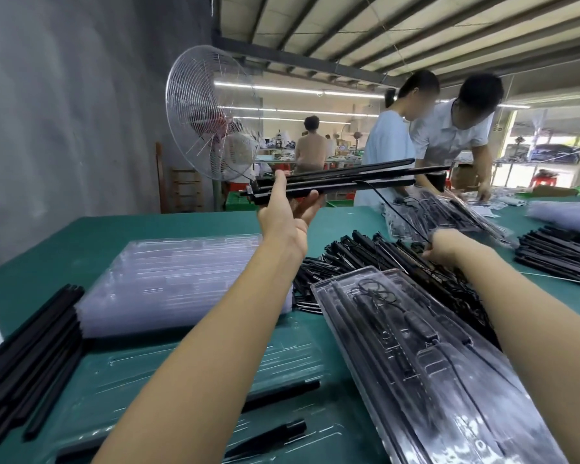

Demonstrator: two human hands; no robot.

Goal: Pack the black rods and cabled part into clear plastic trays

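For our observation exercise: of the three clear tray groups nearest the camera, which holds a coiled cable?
The rightmost tray, leaning on the rod pile: a coiled cable shows inside. The stack looks empty; the front tray holds only rods.

A: What colour is the desk (81, 242)?
B: Plain teal-green. The rods (332, 182) held up are black, like the pile (31, 346) at the left.
A: And the trays (181, 279)?
B: Clear, milky where stacked. The fan (211, 112) grille is white wire, rings crossed by spokes. The wall (64, 95) is grey.
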